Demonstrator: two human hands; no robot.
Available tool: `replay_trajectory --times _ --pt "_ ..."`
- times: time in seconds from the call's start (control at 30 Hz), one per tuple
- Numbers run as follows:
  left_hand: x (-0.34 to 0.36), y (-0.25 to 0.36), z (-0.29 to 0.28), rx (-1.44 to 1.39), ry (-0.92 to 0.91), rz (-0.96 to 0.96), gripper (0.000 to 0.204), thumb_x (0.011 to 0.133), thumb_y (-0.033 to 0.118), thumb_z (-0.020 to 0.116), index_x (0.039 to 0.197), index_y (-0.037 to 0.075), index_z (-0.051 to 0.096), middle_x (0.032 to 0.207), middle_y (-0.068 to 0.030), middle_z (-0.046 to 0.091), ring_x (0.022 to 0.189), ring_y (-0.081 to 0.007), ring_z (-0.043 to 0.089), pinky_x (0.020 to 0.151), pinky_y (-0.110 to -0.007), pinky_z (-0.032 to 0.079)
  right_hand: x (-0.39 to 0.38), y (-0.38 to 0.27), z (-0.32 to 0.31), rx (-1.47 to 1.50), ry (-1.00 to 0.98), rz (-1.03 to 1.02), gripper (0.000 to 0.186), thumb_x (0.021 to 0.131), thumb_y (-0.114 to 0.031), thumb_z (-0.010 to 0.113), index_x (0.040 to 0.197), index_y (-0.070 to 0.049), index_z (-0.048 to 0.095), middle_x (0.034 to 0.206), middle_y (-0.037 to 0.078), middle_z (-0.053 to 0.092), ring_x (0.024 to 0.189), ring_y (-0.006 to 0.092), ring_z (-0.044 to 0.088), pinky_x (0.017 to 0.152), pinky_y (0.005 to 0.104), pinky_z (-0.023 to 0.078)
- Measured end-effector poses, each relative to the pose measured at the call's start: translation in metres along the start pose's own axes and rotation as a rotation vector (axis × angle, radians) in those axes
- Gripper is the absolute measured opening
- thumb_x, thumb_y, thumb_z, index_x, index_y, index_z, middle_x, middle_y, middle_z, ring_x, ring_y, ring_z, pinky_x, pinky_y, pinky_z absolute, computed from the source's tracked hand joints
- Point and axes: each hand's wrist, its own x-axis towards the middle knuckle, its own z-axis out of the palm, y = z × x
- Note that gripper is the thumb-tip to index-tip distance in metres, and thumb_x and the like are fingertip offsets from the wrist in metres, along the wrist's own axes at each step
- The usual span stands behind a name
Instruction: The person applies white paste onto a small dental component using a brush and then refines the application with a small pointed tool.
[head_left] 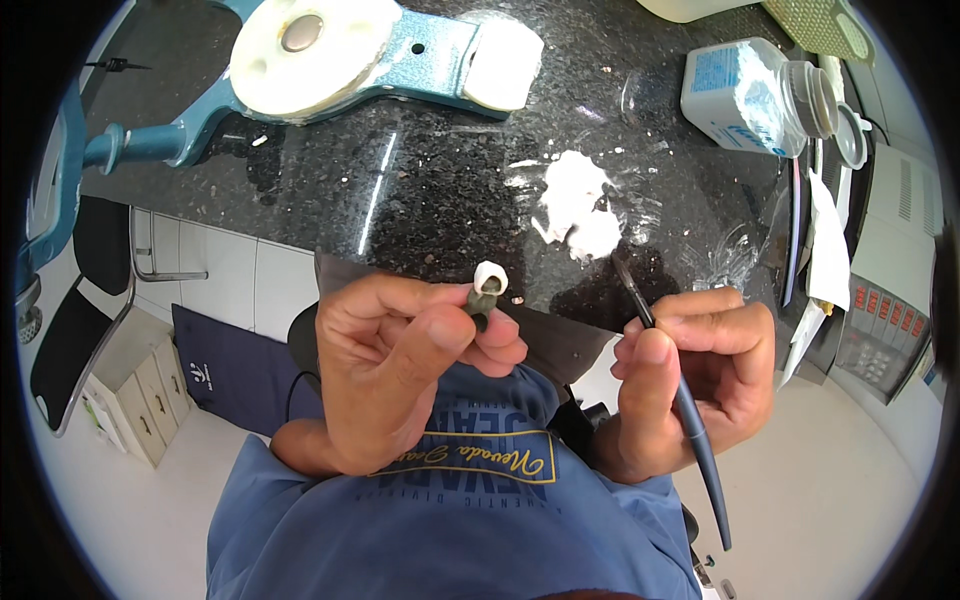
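Between the thumb and fingers of my left hand (400, 365) is a small dark grey-green stub that looks like a dental die (482, 301). A white tooth-shaped cap (489, 273) with a hollow showing sits at its top end. My right hand (705, 370) pinches a slim brush (690, 410) with a dark blue-grey handle, its bristles pointing up and to the left. The brush tip is close to the lower edge of a pile of white powder (575, 200) on the speckled black countertop (440, 190). The cap and the brush are apart.
A teal metal frame with a round white plate (310, 60) stands at the far left. At the far right a white plastic bottle (745, 95) lies on its side near a loose lid (852, 135). A grey control box (890, 290) is beyond; a black chair (85, 300) stands left.
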Motion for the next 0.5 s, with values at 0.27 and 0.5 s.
replay_trajectory --times 0.27,0.5 --pt "-0.001 0.002 0.000 -0.002 0.024 -0.012 0.016 0.092 0.006 0.062 0.103 -0.006 0.061 0.087 -0.0229 0.069 0.077 -0.0270 0.071 0.069 -0.038 0.061 0.000 0.002 -0.001 -0.006 -0.041 -0.023 0.019 0.073 0.007 0.069 0.085 -0.001 0.057 0.070 0.011 0.062 0.055 0.0064 0.052 0.050 0.0177 0.039" --pt "-0.001 0.003 0.000 0.131 0.005 -0.006 0.016 0.093 0.014 0.063 0.100 0.000 0.061 0.085 -0.0184 0.068 0.074 -0.0270 0.069 0.067 -0.037 0.058 0.021 -0.013 -0.025 0.010 -0.257 -0.333 0.033 0.075 0.006 0.072 0.105 -0.002 0.059 0.083 0.012 0.057 0.062 0.0137 0.055 0.052 0.0215 0.042"
